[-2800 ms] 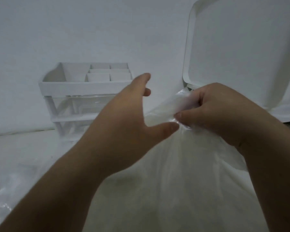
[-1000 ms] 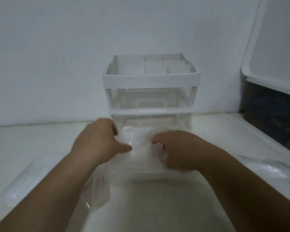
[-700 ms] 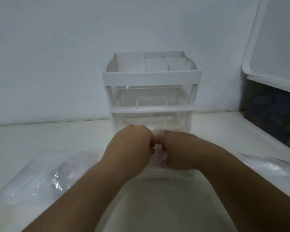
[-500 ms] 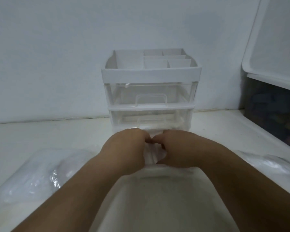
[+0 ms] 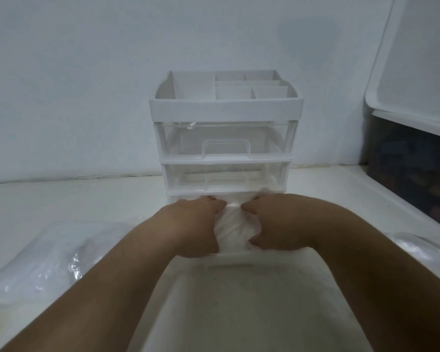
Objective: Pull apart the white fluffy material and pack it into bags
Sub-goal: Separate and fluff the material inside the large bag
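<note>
A clear plastic bag holding white fluffy material is squeezed between both my hands, just beyond the far rim of a white tub. My left hand grips the bag's left side with curled fingers. My right hand grips its right side the same way. The bag's top reaches the foot of the drawer unit. The tub's inside shows no fluffy material.
A white and clear drawer unit with a compartment tray on top stands against the wall. A filled clear bag lies on the table at left, another bag at right. A dark bin with a raised white lid stands at far right.
The bag was held up by its top and then set down in front of the drawer unit. My hands have closed in on its sides and bunched it narrower.
</note>
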